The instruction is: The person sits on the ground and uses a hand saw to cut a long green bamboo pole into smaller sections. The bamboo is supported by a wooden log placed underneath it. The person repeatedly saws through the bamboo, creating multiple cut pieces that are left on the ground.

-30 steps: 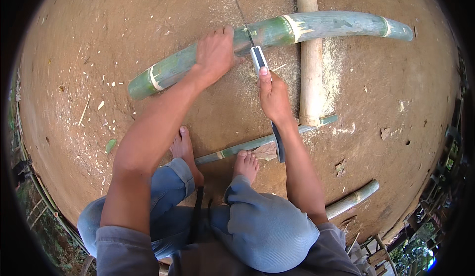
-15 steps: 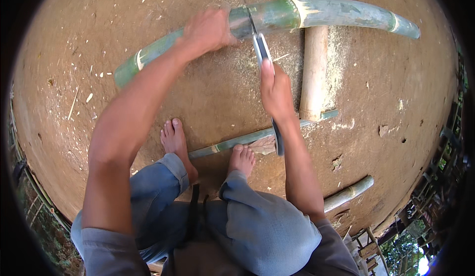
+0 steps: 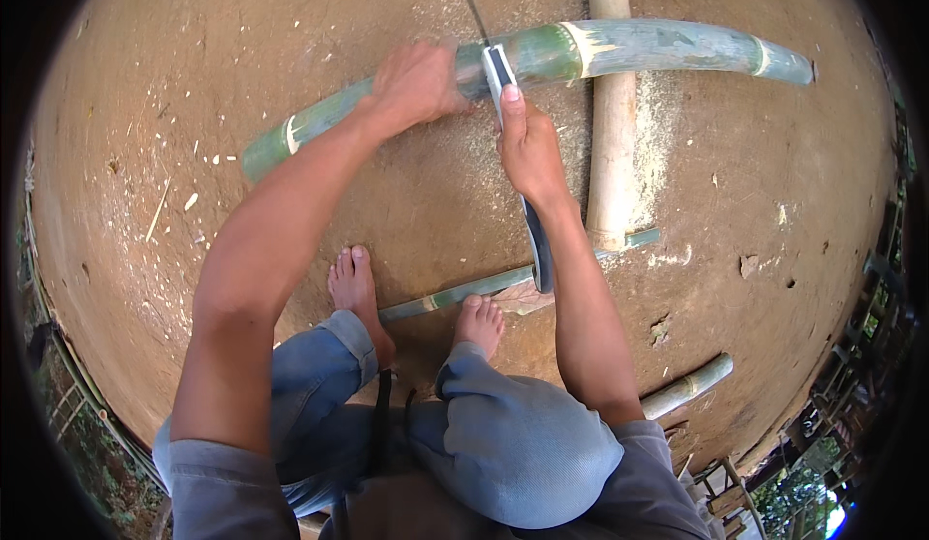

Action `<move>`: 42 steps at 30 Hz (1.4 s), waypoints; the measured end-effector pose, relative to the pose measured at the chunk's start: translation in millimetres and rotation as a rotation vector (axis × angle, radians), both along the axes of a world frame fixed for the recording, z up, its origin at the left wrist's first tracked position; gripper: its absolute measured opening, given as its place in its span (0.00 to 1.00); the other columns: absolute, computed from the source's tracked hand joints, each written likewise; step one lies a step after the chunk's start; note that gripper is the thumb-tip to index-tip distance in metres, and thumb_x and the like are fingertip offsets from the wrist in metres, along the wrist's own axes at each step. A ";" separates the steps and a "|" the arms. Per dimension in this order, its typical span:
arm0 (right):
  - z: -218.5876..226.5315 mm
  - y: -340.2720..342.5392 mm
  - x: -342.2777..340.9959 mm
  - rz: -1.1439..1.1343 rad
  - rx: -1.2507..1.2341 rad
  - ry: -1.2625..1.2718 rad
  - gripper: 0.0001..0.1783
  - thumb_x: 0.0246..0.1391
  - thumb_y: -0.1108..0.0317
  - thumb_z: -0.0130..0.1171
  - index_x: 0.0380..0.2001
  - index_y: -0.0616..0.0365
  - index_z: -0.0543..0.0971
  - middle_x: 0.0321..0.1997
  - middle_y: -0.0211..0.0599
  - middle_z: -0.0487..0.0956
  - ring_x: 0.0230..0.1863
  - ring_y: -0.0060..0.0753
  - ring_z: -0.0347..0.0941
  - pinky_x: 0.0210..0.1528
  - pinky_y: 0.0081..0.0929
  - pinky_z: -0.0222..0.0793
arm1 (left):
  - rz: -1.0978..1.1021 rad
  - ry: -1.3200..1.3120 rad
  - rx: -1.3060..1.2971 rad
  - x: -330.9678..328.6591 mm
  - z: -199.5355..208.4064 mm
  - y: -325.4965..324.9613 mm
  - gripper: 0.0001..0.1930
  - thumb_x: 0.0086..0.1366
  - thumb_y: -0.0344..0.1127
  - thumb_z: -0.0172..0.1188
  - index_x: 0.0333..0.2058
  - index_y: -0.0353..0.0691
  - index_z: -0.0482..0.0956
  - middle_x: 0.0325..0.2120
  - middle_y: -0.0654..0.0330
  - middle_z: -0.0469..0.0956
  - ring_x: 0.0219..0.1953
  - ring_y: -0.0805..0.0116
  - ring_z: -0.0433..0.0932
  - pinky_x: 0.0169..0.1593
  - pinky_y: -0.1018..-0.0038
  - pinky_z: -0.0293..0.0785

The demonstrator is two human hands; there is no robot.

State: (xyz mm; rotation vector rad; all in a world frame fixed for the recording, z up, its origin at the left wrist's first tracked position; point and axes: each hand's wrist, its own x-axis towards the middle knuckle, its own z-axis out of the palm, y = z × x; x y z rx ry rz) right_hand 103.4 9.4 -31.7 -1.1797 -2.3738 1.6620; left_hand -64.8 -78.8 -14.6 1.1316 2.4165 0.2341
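A green bamboo pole (image 3: 668, 46) lies crosswise in front of me, bent by the lens. My left hand (image 3: 418, 83) is closed around it left of the saw, fingers partly hidden behind the pole. In my right hand (image 3: 533, 153) is the handle of a hand saw (image 3: 495, 68), white and dark, gripped with the thumb along its top. The saw's thin dark blade points away from me across the pole, and the front of the handle overlaps the pole's near side. How deep the blade sits in the bamboo I cannot tell.
Under the pole runs a pale bamboo log (image 3: 612, 153), with sawdust (image 3: 656, 143) beside it. A thin bamboo strip (image 3: 464, 288) lies by my bare feet. To the lower right is a short bamboo piece (image 3: 692, 385). Chips and dry leaves dot the dirt ground.
My right hand has pushed the saw forward, so its handle now reaches over the pole. My left hand keeps its hold. The whole view has shifted slightly.
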 end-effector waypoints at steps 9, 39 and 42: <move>29.1 -65.9 165.5 -0.058 -0.060 -0.038 0.28 0.73 0.48 0.43 0.40 0.67 0.77 0.22 0.51 0.75 0.25 0.47 0.76 0.29 0.45 0.67 | -0.019 -0.080 -0.031 -11.4 -9.2 -2.3 0.37 0.45 0.51 0.80 0.45 0.27 0.80 0.41 0.40 0.83 0.46 0.44 0.83 0.51 0.55 0.79; 32.1 -15.2 28.8 0.075 -0.012 -0.141 0.39 0.71 0.36 0.39 0.35 0.67 0.78 0.28 0.61 0.78 0.34 0.63 0.79 0.40 0.51 0.71 | 0.075 0.178 0.181 27.2 -12.7 -34.2 0.39 0.41 0.43 0.80 0.50 0.31 0.72 0.43 0.40 0.81 0.46 0.39 0.80 0.51 0.52 0.77; 1.1 -11.8 40.3 0.044 -0.087 -0.006 0.37 0.72 0.38 0.40 0.32 0.66 0.77 0.23 0.55 0.75 0.28 0.54 0.76 0.35 0.46 0.70 | 0.059 0.097 0.129 27.2 -10.0 -29.6 0.38 0.44 0.45 0.80 0.49 0.32 0.72 0.43 0.43 0.81 0.47 0.43 0.81 0.51 0.55 0.78</move>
